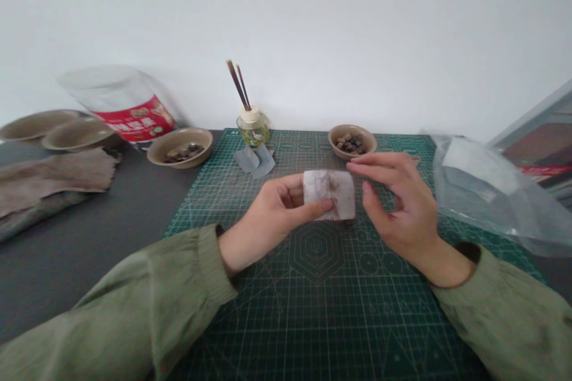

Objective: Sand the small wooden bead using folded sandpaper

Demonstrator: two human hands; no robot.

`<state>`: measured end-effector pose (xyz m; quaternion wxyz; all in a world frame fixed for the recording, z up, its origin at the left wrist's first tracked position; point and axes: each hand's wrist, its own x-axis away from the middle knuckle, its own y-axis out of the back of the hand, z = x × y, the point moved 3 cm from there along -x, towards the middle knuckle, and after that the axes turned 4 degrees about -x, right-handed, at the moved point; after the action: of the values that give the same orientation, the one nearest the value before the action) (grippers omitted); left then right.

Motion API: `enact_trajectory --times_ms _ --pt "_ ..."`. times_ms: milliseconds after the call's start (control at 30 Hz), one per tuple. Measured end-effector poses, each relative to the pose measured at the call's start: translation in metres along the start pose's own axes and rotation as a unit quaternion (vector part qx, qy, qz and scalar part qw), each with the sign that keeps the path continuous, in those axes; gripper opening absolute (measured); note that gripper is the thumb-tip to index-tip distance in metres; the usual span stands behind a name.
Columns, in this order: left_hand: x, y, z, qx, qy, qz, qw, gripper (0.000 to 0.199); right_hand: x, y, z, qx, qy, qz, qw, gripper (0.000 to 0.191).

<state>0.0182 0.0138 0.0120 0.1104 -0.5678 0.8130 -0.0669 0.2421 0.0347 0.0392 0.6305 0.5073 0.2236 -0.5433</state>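
Observation:
My left hand [283, 205] is closed around the left end of a whitish, brown-smudged flat block [342, 193] with rounded corners, the thumb lying across its face. Held above the green cutting mat [313, 309], the block shows its broad side to me; its exact kind is unclear. Just to its right, my right hand [402, 208] has its fingers apart and holds nothing. Those fingertips are close to the block's upper right corner, and I cannot tell whether they touch it. Behind the block stands a small bowl of brown chips [352, 142].
Grey sheet pieces [255, 160] lie before a reed diffuser [252, 126]. Leftward are another bowl with small pieces [181, 148], a clear jar with a red label [129, 107], two more bowls [78, 133] and a brownish cloth [58, 181]. A clear plastic bag [496, 190] lies right.

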Motion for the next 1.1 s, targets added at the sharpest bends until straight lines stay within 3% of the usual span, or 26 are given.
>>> enact_trajectory --times_ms 100,200,333,500,800,967,1100 --pt "0.0 0.002 0.002 -0.024 0.0 -0.023 0.999 0.048 0.004 -0.002 -0.011 -0.094 -0.128 -0.007 0.987 0.039" --pt "0.0 0.002 0.001 -0.033 -0.001 -0.04 0.999 0.044 0.006 -0.006 -0.019 -0.187 -0.244 0.027 0.951 0.017" --pt "0.001 0.004 -0.001 -0.052 0.002 -0.063 0.997 0.035 0.003 -0.012 -0.017 -0.208 -0.31 0.112 0.921 0.016" --pt "0.0 0.006 -0.001 -0.066 -0.006 -0.069 0.995 0.032 0.002 -0.013 -0.016 -0.195 -0.311 0.155 0.917 0.019" --pt "0.002 0.003 -0.005 -0.068 -0.007 -0.062 0.996 0.041 0.0 -0.008 -0.018 -0.185 -0.284 0.104 0.935 0.018" --pt "0.0 0.008 -0.009 -0.141 -0.019 -0.109 0.984 0.031 0.0 -0.008 -0.019 -0.195 -0.289 0.085 0.934 0.019" --pt "0.001 0.009 -0.009 -0.154 -0.015 -0.115 0.981 0.033 -0.001 -0.008 -0.019 -0.194 -0.293 0.081 0.933 0.021"
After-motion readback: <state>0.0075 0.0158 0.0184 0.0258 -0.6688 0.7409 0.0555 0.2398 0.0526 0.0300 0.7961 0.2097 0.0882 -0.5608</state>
